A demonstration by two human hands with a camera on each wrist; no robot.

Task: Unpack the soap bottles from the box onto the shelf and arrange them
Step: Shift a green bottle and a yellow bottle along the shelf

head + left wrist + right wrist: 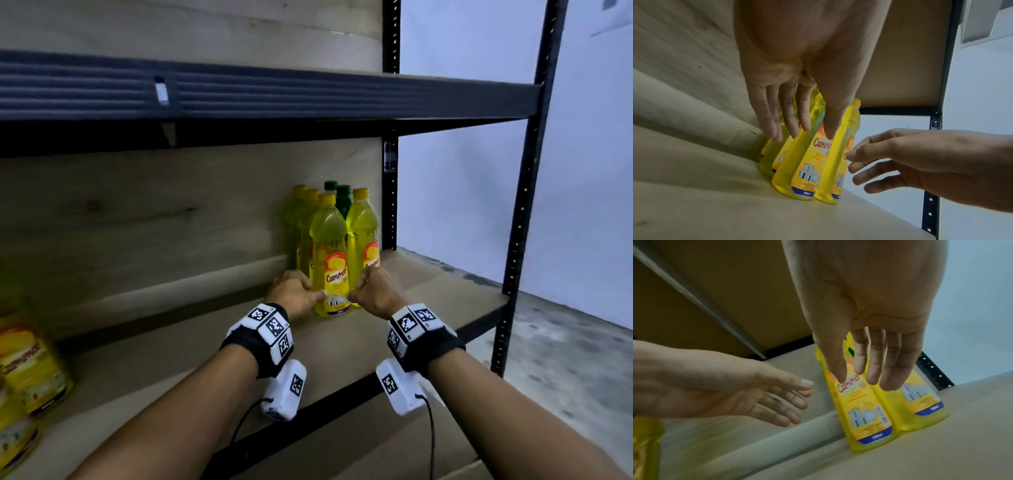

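Note:
Several yellow soap bottles stand in a cluster at the back right of the wooden shelf (171, 359), with two green-capped bottles (343, 202) behind them. The front yellow bottle (330, 260) (797, 170) (865, 412) stands upright beside another yellow bottle (364, 233) (920, 402). My left hand (294, 291) (791, 123) (756, 394) is at the front bottle's left side, fingers straight and holding nothing. My right hand (371, 291) (900, 159) (873, 369) is at its right side, fingers relaxed. Whether the thumbs touch the label is unclear.
More yellow bottles (30, 359) (645, 447) stand at the shelf's far left edge. A dark upper shelf (274, 92) hangs overhead, and a black upright post (524, 205) bounds the right end. Brown cardboard (394, 445) lies below the shelf's front edge.

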